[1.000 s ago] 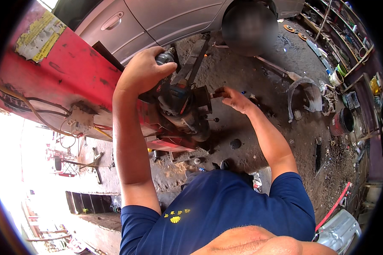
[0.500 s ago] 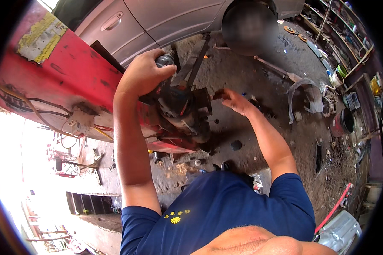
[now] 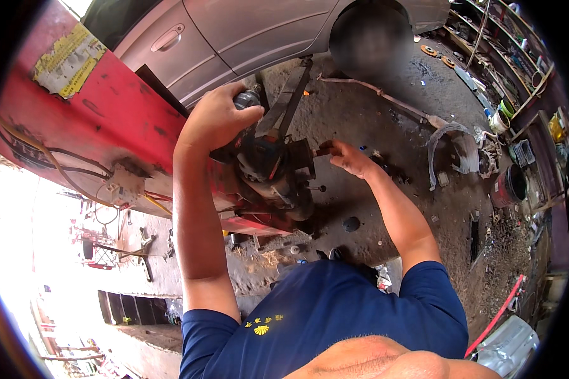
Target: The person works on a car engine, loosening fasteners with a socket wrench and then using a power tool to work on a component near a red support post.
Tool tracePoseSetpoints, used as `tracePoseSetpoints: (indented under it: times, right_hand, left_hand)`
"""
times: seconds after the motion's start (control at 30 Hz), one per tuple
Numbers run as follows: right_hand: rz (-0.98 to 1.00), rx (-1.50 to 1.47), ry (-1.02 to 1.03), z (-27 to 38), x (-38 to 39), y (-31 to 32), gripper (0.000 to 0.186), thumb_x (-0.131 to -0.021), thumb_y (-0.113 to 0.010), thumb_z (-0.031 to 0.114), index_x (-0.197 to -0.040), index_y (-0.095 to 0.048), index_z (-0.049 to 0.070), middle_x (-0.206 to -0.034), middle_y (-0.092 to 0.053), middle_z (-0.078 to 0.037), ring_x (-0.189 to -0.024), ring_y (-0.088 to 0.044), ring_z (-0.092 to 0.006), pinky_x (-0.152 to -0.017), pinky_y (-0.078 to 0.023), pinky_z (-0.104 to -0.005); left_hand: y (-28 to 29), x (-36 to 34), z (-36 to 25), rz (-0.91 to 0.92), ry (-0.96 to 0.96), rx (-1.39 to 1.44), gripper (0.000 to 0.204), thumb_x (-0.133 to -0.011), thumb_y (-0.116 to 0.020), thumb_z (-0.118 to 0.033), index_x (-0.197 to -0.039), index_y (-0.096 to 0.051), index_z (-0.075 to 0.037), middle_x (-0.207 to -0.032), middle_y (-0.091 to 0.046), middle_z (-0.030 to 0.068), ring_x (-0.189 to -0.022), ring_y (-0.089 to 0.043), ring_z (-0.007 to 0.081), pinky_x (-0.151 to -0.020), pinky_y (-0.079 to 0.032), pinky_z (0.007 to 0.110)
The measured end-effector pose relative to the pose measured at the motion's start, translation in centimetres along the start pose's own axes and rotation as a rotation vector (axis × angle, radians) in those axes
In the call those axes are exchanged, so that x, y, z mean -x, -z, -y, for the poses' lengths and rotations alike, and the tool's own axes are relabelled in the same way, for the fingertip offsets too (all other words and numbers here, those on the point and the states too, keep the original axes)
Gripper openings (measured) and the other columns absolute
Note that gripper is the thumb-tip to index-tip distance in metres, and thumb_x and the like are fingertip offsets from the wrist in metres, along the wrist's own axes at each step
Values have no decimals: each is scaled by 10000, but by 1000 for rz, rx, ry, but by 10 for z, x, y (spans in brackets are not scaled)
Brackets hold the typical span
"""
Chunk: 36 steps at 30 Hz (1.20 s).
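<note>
My left hand [image 3: 218, 120] is closed around a dark cylindrical metal part [image 3: 248, 99], thumb across its near side. Just below that part is a dark, greasy vise-like metal assembly [image 3: 265, 161], beside a red post. A squarish block [image 3: 301, 159] juts from the assembly's right side, and a thin rod with a ball end [image 3: 322, 188] sticks out lower down. At the block's right, my right hand [image 3: 349, 159] has its fingers bent together at a small dark piece, too obscured to name. How the cylinder meets the assembly is hidden by my left hand.
The red post [image 3: 120, 95] with hoses runs along the left. A silver car [image 3: 253, 31] stands ahead. On the dirty floor lie a long pipe [image 3: 392, 101] and a curved grey liner [image 3: 446, 148]. Cluttered shelves [image 3: 512, 57] and a bucket [image 3: 511, 183] line the right.
My right hand has shifted slightly down and its fingers have drawn in closer together beside the block. My left hand keeps its grip on the cylinder; the whole view has moved slightly.
</note>
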State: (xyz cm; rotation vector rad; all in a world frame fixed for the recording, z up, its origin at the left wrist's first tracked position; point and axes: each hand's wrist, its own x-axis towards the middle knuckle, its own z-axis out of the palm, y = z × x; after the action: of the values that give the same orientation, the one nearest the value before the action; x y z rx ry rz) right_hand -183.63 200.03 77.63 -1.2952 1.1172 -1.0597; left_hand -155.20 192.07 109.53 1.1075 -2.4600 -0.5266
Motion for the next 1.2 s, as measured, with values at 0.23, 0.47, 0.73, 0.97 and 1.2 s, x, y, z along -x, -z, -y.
tracePoseSetpoints:
  times: [0.23, 0.47, 0.73, 0.97, 1.2]
  right_hand:
    - [-3, -20, -1, -9, -3, 2, 574, -879, -591, 60, -1450, -547, 18, -1423, -668, -100, -1330, -568, -184, -1111, -430, -334]
    - [-23, 8, -5, -6, -2, 2, 567, -882, -611, 69, -1445, -557, 28, -1425, -655, -108, -1335, -567, -192, -1097, -438, -331]
    - [-9, -10, 0, -14, -5, 5, 549, -893, -610, 56, -1440, -564, 34, -1422, -654, -103, -1326, -568, -184, -1072, -452, -322]
    - [-2, -35, 24, -16, -6, 5, 544, -889, -620, 55, -1430, -570, 24, -1416, -656, -103, -1356, -566, -205, -1104, -436, -345]
    - [30, -32, 88, -28, -10, 9, 569, -909, -627, 110, -1464, -543, 17, -1412, -653, -79, -1331, -579, -185, -1126, -429, -356]
  left_hand:
    - [-1, -1, 0, -3, -22, 1, 415, -812, -735, -329, -996, -689, 40, -734, -689, 135, -585, -683, 215, -618, -563, 380]
    - [1, -3, 1, 6, -14, -14, 419, -809, -732, -336, -1010, -697, 30, -751, -700, 138, -600, -686, 224, -639, -565, 386]
    - [4, -4, -2, 94, 80, -41, 638, -813, -781, -381, -1254, -695, 73, -1036, -746, 220, -918, -755, 292, -887, -578, 392]
    - [3, -4, 1, 76, 46, -63, 613, -820, -776, -367, -1234, -692, 78, -1007, -740, 215, -882, -743, 286, -865, -576, 392]
    - [2, -5, 3, 104, 57, 0, 575, -833, -773, -352, -1205, -691, 80, -942, -730, 188, -842, -732, 256, -830, -577, 377]
